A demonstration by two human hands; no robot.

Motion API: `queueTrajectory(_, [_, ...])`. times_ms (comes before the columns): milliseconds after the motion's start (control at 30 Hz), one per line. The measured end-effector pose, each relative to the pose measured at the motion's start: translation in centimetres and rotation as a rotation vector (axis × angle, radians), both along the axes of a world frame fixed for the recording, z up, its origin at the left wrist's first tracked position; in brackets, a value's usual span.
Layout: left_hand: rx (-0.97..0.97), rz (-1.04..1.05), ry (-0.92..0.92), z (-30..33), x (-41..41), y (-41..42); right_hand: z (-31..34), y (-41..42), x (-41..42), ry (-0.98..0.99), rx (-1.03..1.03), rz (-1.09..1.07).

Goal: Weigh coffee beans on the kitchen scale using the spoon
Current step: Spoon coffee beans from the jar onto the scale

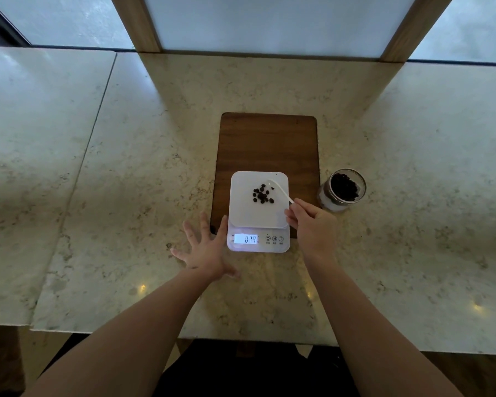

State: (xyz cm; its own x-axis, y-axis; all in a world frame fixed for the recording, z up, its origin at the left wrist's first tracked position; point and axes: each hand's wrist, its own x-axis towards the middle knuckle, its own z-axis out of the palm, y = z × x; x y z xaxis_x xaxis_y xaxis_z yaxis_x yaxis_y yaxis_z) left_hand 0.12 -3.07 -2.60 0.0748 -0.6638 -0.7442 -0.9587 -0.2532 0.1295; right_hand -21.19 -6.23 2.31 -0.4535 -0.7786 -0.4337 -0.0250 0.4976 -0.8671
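A white kitchen scale (pixel 241 213) sits on the near end of a wooden board (pixel 268 144), its lit display (pixel 246 239) showing digits. A small pile of dark coffee beans (pixel 262 194) lies on the scale's platform. My right hand (pixel 314 224) pinches the handle of a white spoon (pixel 278 188), whose bowl hovers just right of the pile. My left hand (pixel 204 247) rests flat on the counter left of the scale, fingers spread. A glass jar (pixel 344 188) of beans stands to the right of the board.
The marble counter (pixel 126 167) runs wide to both sides, with a seam on the left. Windows and wooden frame posts (pixel 138 24) line the far edge. The counter's near edge lies close to my body.
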Motion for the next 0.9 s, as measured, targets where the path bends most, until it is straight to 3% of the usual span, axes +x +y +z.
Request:
queueTrajectory(400, [-0.017,0.026,-0.027,-0.1,-0.1,-0.3,0.3,2.1,-0.5,-0.111,-0.022,-0.144])
queueTrajectory(900, [0.013,0.013,-0.026,-0.2,-0.2,-0.4,1.8,3.2,0.0,-0.332,-0.025,-0.166])
